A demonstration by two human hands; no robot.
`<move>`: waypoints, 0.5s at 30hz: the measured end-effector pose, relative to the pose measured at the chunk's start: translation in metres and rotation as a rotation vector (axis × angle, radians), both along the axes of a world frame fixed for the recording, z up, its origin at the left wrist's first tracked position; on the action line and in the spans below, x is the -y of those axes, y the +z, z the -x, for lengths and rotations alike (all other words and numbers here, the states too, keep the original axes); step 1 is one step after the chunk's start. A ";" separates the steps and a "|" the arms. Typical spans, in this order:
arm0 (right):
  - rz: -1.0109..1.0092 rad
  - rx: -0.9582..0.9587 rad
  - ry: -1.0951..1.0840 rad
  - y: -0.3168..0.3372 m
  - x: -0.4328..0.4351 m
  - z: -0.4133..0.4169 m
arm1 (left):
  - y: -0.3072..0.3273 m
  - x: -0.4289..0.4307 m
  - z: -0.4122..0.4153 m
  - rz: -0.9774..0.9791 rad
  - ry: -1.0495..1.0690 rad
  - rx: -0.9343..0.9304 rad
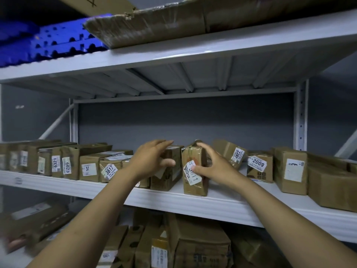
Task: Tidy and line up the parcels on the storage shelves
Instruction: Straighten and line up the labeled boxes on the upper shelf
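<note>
Head view, the only one there is: the person is standing at a white metal rack and working on the middle shelf, where a row of brown taped parcels is running left to right.

The left hand is gripping a dark parcel, fingers lying over its top and thumb pressing on the front face. The right hand is holding the tall parcel just beside it, one finger hooking over the top and the thumb sitting on its white label, the other fingers spread loosely. That tall one is standing on end, sitting closer to the shelf's front edge than its neighbour, and the two are nearly meeting at the top with a gap opening lower down.

To the left, parcel 3617 is leaning a bit crooked, and 6321 and 6023 are standing fairly straight. To the right, parcel 4822 is tilting back behind the right hand, next to 2009.

My read: they're mid-row, squaring up this pair. Next move probably means sliding the tall parcel back and snug against the dark one so the fronts line up, then dealing with 4822. More parcels are piling on the lower shelf, so I'd guess plenty is left.
</note>
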State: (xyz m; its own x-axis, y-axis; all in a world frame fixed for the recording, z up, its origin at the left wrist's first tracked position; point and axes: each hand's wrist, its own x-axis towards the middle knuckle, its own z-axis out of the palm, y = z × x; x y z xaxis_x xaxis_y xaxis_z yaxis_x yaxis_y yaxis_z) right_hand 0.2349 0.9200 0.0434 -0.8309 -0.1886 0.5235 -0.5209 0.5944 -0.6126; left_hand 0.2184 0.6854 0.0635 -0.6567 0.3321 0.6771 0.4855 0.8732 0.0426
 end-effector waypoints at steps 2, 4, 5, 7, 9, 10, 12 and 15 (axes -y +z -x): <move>0.003 0.012 -0.001 -0.002 0.009 0.005 | -0.002 0.008 0.002 -0.029 -0.025 0.150; -0.011 0.004 -0.013 -0.003 0.018 0.008 | -0.004 0.013 0.002 -0.057 -0.067 0.205; -0.019 0.002 -0.016 -0.003 0.022 0.009 | -0.005 0.013 0.002 -0.070 -0.080 0.207; -0.031 0.001 -0.015 -0.003 0.028 0.010 | -0.006 0.013 0.001 -0.088 -0.096 0.193; -0.031 -0.006 -0.011 -0.003 0.033 0.011 | -0.005 0.014 0.002 -0.105 -0.103 0.189; -0.028 -0.010 -0.005 -0.002 0.035 0.011 | -0.005 0.015 0.004 -0.108 -0.102 0.192; -0.031 -0.025 0.003 -0.002 0.038 0.011 | -0.006 0.017 0.008 -0.112 -0.103 0.202; -0.043 -0.046 0.004 -0.001 0.041 0.012 | -0.008 0.018 0.013 -0.150 -0.122 0.190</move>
